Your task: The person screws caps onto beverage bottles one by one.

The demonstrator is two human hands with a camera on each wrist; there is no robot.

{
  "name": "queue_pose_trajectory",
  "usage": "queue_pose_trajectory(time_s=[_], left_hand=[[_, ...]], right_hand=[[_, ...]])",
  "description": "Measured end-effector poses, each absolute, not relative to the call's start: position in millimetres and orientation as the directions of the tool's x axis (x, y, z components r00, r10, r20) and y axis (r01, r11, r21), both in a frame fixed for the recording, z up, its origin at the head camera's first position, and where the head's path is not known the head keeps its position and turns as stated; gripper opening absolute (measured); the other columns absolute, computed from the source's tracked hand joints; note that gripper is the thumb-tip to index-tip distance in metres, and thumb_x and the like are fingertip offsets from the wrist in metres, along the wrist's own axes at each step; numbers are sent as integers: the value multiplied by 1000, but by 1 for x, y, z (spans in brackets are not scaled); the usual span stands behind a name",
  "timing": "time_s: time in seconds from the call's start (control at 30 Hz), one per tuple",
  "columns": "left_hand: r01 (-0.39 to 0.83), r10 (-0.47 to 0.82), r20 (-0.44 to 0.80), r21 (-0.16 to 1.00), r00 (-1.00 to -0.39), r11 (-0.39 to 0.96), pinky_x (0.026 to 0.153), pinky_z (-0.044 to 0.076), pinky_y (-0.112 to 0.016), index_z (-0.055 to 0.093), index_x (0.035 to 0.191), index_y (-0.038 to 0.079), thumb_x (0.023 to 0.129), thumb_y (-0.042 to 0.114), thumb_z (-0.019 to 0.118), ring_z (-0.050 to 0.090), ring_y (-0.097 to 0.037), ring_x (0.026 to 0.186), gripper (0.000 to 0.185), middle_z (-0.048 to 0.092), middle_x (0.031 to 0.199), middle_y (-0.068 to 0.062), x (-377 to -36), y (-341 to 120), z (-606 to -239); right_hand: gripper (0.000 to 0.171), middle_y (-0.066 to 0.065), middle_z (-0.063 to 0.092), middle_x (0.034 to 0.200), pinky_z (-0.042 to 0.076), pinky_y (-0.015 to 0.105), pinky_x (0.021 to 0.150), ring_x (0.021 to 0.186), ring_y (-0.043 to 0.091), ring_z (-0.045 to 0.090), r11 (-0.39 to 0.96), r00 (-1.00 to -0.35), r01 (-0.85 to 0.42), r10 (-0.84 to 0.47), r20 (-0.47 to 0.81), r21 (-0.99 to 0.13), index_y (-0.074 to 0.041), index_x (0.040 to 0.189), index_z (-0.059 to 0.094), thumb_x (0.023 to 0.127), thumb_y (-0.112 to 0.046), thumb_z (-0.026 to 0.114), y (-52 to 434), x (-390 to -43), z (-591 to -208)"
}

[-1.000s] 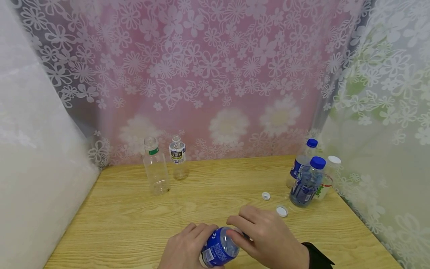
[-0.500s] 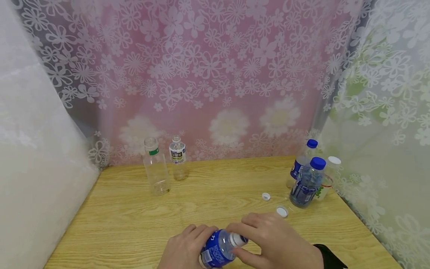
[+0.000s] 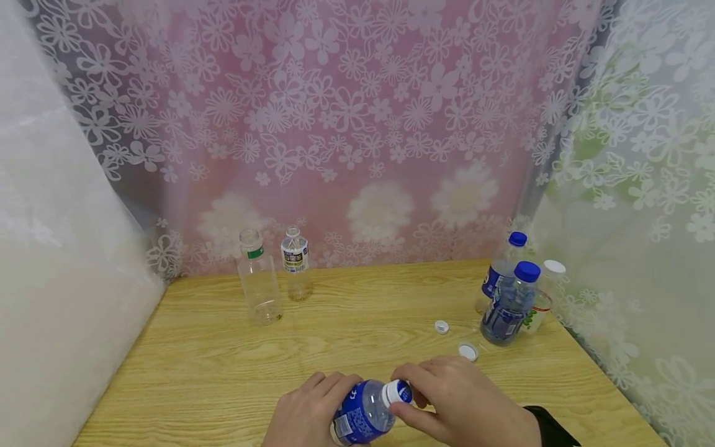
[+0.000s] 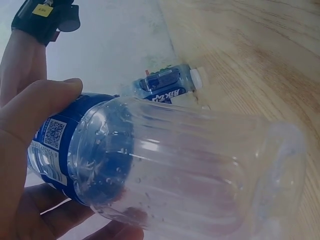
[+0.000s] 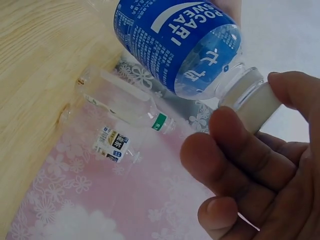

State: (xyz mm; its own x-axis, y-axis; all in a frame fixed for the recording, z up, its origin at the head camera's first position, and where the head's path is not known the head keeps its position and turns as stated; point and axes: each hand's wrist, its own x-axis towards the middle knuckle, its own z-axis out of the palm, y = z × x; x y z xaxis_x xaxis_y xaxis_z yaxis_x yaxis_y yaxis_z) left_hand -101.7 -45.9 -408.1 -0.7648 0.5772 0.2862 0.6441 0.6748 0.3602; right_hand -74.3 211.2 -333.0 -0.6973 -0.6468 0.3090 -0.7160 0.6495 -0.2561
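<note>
My left hand [image 3: 308, 411] grips a clear plastic bottle with a blue Pocari Sweat label [image 3: 357, 417] around its middle. The bottle is tilted, its neck toward my right hand [image 3: 459, 402]. A white cap with a blue top [image 3: 399, 392] sits on the neck; thumb and fingers of the right hand pinch it. In the right wrist view the white cap [image 5: 260, 106] shows between thumb and fingertips, the other fingers loosely bent. The left wrist view shows the bottle's clear lower part [image 4: 195, 165], with droplets inside and the left thumb over the label.
Two uncapped clear bottles stand at the back left, one with a green neck band [image 3: 260, 285], one with a white label [image 3: 296, 264]. Two loose white caps lie at right, a small one [image 3: 441, 327] and a larger one [image 3: 468, 352]. Beyond them stand three capped bottles [image 3: 508, 310].
The right hand has shifted slightly right and turned around the cap, which was mostly hidden under the fingers before and now shows. The left hand and bottle stay nearly still.
</note>
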Motion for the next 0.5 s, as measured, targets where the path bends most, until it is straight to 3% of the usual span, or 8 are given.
queue_pose_trajectory(time_s=[0.13,0.27,0.4,0.5], left_hand=[[654,578,306,351,-756,670,68,55,-26,62,128,26,74,86,59,59,-5,89,81,68,108,12,-101,-46,-409],[659,579,316,353,-752,664,68,55,-26,62,128,26,73,87,59,59,-5,89,82,68,108,12,-101,-47,-411],[664,577,329,347,-748,663,68,56,-28,62,129,26,74,85,60,61,-7,90,81,67,109,12,-102,-48,-411],[681,579,362,332,-731,652,68,56,-28,62,129,25,75,83,62,61,-7,91,80,67,109,13,-103,-49,-412]], right_hand=[[29,-21,42,67,37,10,54,59,-8,38,676,-707,-704,-638,305,-218,-20,105,64,100,-48,57,210,-75,-334],[31,-22,49,68,41,12,55,60,-7,44,697,-724,-686,-626,290,-208,-20,105,65,100,-50,56,210,-75,-336],[38,-16,69,99,55,21,69,82,0,65,675,-711,-700,-624,325,-233,-23,125,63,97,-48,62,213,-73,-338],[51,-11,64,129,56,26,86,111,7,65,601,-648,-759,-662,377,-250,-26,142,53,96,-42,66,215,-70,-339]])
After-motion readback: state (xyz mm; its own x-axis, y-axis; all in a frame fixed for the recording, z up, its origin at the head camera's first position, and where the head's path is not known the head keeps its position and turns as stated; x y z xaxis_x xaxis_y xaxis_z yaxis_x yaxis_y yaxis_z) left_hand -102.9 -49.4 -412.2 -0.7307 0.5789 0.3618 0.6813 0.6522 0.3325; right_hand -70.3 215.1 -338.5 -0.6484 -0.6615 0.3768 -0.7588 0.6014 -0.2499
